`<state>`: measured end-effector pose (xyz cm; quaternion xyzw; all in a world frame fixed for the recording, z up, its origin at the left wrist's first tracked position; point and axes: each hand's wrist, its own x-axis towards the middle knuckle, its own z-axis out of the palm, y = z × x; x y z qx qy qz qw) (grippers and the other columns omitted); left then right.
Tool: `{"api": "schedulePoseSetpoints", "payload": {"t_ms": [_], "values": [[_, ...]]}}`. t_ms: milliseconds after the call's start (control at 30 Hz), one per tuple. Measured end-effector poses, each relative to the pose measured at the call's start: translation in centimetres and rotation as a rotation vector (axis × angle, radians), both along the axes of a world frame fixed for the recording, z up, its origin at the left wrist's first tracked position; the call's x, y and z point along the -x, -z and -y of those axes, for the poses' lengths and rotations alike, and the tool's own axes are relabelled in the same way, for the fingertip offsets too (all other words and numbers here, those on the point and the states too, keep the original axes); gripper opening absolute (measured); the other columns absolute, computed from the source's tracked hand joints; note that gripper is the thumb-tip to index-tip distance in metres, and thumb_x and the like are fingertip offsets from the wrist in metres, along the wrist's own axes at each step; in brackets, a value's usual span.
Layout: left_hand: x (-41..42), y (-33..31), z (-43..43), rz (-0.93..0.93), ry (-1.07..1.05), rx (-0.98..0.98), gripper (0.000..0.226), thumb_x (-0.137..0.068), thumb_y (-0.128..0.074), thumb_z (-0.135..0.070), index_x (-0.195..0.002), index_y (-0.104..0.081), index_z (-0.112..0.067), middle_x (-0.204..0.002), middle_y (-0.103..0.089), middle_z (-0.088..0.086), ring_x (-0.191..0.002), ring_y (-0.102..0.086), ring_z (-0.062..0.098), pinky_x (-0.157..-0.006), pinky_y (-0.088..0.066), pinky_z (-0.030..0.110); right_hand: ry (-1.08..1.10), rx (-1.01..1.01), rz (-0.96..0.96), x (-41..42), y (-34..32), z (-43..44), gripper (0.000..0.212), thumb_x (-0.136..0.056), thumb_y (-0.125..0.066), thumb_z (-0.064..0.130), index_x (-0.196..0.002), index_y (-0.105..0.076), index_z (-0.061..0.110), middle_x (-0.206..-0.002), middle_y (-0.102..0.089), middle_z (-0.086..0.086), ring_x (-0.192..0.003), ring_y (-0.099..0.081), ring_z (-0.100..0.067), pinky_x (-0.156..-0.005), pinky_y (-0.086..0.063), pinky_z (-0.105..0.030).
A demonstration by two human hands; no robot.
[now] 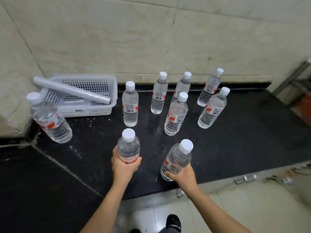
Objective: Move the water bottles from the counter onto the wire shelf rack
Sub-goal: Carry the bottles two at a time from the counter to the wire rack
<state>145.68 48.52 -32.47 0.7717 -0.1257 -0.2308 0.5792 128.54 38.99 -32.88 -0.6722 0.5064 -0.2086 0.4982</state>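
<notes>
Left hand [125, 167] grips near-left bottle [128, 151], right hand [182, 174] grips near-right bottle [176, 159]; nearest tabletop [244, 145] edge, likely carried together.

The lower body of the left bottle [128, 148] is concealed by the left hand [123, 167]; the right bottle's [176, 158] near side is partly covered by the right hand [184, 177]. The label print [130, 109] is too small to be read. A metal frame [292, 79] is cut off by the right edge; its kind cannot be determined. Metal fittings [246, 178] beside the counter [244, 132] edge are blurred.
</notes>
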Motion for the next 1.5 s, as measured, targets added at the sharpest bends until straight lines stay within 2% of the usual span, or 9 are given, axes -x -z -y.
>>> {"api": "schedulePoseSetpoints", "payload": {"t_ms": [167,400,567,633,800,1000,1100,1267,1500], "values": [[2.2,-1.5,0.5,0.010,-0.014,0.021,0.073,-0.056,-0.082,-0.001,-0.120,-0.047,-0.008,-0.117,-0.059,0.019,-0.105,-0.058,0.034,-0.092,-0.046,0.041,0.062,0.011,-0.016,4.0,0.2,0.1,0.059,-0.058,-0.084,0.009,-0.107,-0.052,0.015,-0.097,-0.063,0.003,-0.091,-0.059,-0.013,-0.077,-0.042,-0.015],[9.7,-2.6,2.9,0.122,0.119,-0.015,0.088,-0.035,-0.073,-0.041,-0.117,-0.048,-0.021,-0.116,-0.059,0.013,-0.107,-0.057,0.035,-0.094,-0.045,0.053,0.320,0.045,0.069,13.1,0.5,2.3,0.058,-0.052,-0.084,0.003,-0.099,-0.051,0.009,-0.096,-0.065,-0.014,-0.085,-0.064,-0.021,-0.068,-0.048,-0.021],[19.1,-3.6,8.3,0.143,0.259,0.015,0.085,-0.037,-0.074,-0.038,-0.115,-0.048,-0.020,-0.114,-0.061,0.012,-0.104,-0.059,0.030,-0.094,-0.047,0.048,0.525,0.111,-0.026,23.4,0.2,5.5,0.057,-0.041,-0.081,0.041,-0.088,-0.055,0.022,-0.092,-0.066,-0.007,-0.087,-0.065,-0.027,-0.076,-0.053,-0.042],[24.0,-4.1,10.8,0.128,0.320,0.038,0.082,-0.041,-0.078,-0.032,-0.115,-0.049,-0.015,-0.110,-0.061,0.011,-0.097,-0.059,0.027,-0.090,-0.047,0.041,0.548,0.182,-0.138,27.8,-1.2,6.9,0.062,-0.045,-0.082,0.038,-0.098,-0.058,0.017,-0.098,-0.063,-0.010,-0.096,-0.060,-0.031,-0.084,-0.049,-0.045],[35.5,-3.9,16.3,0.044,0.476,0.068,0.062,-0.063,-0.076,0.008,-0.117,-0.047,-0.007,-0.101,-0.058,0.009,-0.090,-0.056,0.024,-0.081,-0.040,0.031,0.588,0.369,-0.356,38.4,-3.8,10.1,0.065,-0.051,-0.082,0.033,-0.109,-0.058,0.014,-0.104,-0.057,-0.011,-0.105,-0.049,-0.031,-0.085,-0.036,-0.039],[45.0,-4.1,21.5,0.030,0.684,0.071,0.061,-0.060,-0.079,0.004,-0.108,-0.046,-0.014,-0.094,-0.058,0.003,-0.087,-0.057,0.024,-0.078,-0.040,0.032,0.730,0.542,-0.509,47.8,-4.6,12.7,0.065,-0.033,-0.085,0.027,-0.093,-0.063,0.015,-0.083,-0.060,-0.008,-0.078,-0.059,-0.035,-0.067,-0.040,-0.037],[47.8,-4.8,24.5,0.024,0.746,0.082,0.068,-0.054,-0.082,-0.008,-0.113,-0.048,-0.011,-0.098,-0.061,0.006,-0.087,-0.059,0.024,-0.079,-0.043,0.034,0.806,0.552,-0.508,51.2,-4.7,14.1,0.060,-0.038,-0.082,0.029,-0.093,-0.062,0.017,-0.086,-0.061,-0.003,-0.083,-0.058,-0.033,-0.069,-0.032,-0.033],[51.2,-7.4,31.2,0.056,0.788,0.153,0.060,-0.061,-0.079,0.002,-0.107,-0.045,-0.016,-0.091,-0.059,0.002,-0.084,-0.057,0.022,-0.077,-0.042,0.033,0.815,0.504,-0.466,55.0,-6.3,19.2,0.051,-0.054,-0.076,0.036,-0.098,-0.057,0.019,-0.088,-0.045,0.007,-0.100,-0.050,-0.025,-0.076,-0.023,-0.030],[56.4,-9.8,44.7,0.099,0.814,0.320,0.064,-0.061,-0.080,-0.001,-0.112,-0.046,-0.022,-0.107,-0.058,0.005,-0.096,-0.057,0.024,-0.085,-0.045,0.038,0.754,0.716,-0.648,60.6,-10.5,31.6,0.056,-0.048,-0.070,0.047,-0.095,-0.059,0.018,-0.092,-0.061,0.000,-0.088,-0.055,-0.028,-0.069,-0.038,-0.035]]}}
